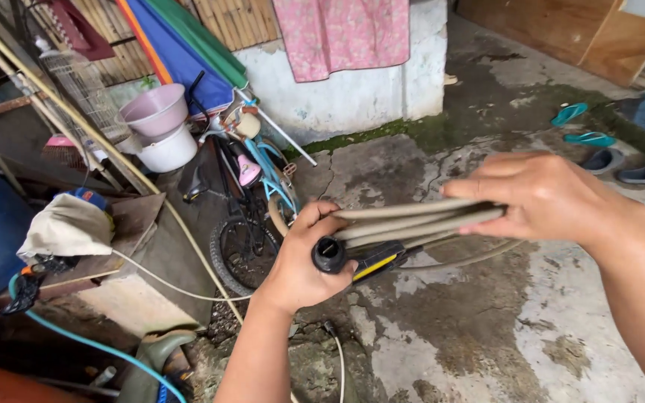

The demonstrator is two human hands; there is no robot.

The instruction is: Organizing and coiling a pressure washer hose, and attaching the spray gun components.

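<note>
Up close, the left hand [300,261] is clenched around a black-and-yellow tool handle [352,260], while the right hand [546,195] pinches folded loops of beige hose [412,221], perhaps rubber tubing, above wet concrete [487,313]. Behind them leans a light-blue bicycle [251,194], with stacked buckets [160,127] and sandals [587,138] farther off.

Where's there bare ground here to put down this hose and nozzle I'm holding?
The concrete floor below your right hand is bare, bordered by the sandals up right and the white wall behind. Left of your left hand it is crowded: bicycle, stacked buckets, teal hose.
</note>
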